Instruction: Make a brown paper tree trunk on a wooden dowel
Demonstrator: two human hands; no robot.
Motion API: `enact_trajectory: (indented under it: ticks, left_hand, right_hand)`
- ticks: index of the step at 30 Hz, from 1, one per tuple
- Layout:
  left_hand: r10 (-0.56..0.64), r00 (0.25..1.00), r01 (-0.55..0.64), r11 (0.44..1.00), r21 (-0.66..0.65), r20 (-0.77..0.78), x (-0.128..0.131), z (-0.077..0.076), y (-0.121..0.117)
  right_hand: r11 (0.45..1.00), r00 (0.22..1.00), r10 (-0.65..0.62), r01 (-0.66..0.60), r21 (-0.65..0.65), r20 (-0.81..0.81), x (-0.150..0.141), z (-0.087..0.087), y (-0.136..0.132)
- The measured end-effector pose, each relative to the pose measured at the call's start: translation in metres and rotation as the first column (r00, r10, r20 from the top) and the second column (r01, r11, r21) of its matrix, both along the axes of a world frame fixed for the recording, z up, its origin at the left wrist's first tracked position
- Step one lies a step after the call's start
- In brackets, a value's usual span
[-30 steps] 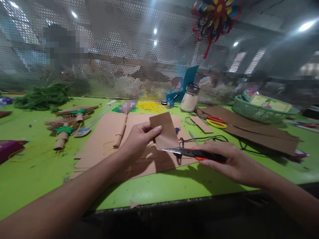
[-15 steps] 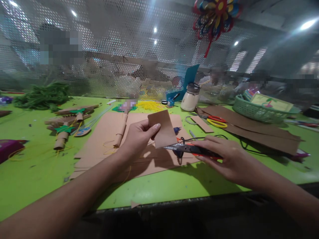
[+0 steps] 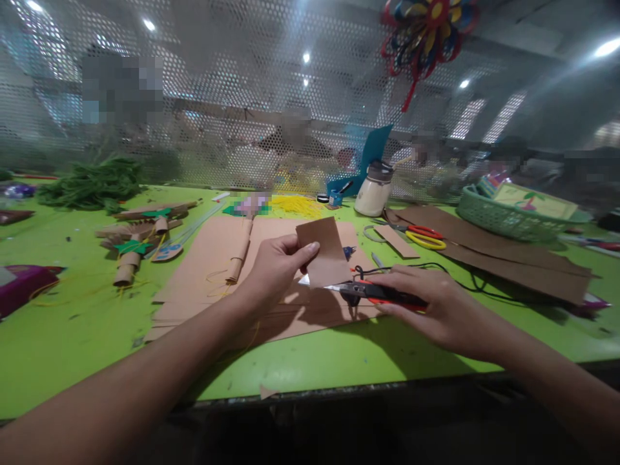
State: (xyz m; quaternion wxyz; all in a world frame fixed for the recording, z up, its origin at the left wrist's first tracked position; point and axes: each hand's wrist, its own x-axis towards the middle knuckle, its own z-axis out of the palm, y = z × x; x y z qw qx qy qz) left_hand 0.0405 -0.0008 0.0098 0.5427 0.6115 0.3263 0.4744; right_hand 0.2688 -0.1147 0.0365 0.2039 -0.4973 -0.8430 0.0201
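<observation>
Scrap (image 3: 267,392) of brown card lies at the near edge of the green desk (image 3: 334,365). Beyond it, the left hand (image 3: 278,261) pinches a small brown rectangle (image 3: 323,253) between thumb and fingers, raised above the stacked brown sheets (image 3: 198,271). The right hand (image 3: 431,303) is wrapped round the black-and-orange scissors (image 3: 371,294), whose blades sit at the rectangle's lower edge, apparently parted on either side of it. Trimming that edge looks like the step in hand; the next move would call for bringing the blades together along an even line, left fingertips kept clear. Farther off on the left, a rounded tag (image 3: 167,252) bears blue marks, too blurred to read. Red-and-yellow-handled scissors (image 3: 426,237) lie on the right, no brand legible. Behind, a green basket (image 3: 508,216) holds a printed card (image 3: 535,200) with a plant-like picture; any lettering is unreadable.
</observation>
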Motion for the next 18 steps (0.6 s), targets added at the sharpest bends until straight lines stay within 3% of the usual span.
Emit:
enact_trajectory:
  ticks: [7, 11, 15, 18]
  left_hand:
    - [0.004, 1.0, -0.003, 0.999, -0.053, 0.019, -0.004, -0.008, 0.014]
    - [0.002, 1.0, -0.003, 0.997, -0.074, -0.008, -0.006, -0.006, 0.017]
    - [0.017, 0.999, -0.022, 0.991, -0.129, -0.038, -0.006, -0.008, 0.018]
    - [0.029, 0.998, -0.037, 0.99, -0.136, -0.06, -0.007, -0.011, 0.023]
  right_hand:
    - [0.992, 0.994, 0.097, -0.092, -0.082, 0.054, 0.0, 0.001, -0.026]
    - [0.997, 0.998, 0.05, -0.047, -0.066, 0.042, 0.006, 0.002, -0.039]
    - [0.991, 0.99, -0.13, 0.132, 0.034, -0.05, 0.041, -0.004, -0.028]
    - [0.912, 0.92, -0.357, 0.381, 0.151, -0.164, 0.085, -0.018, -0.016]
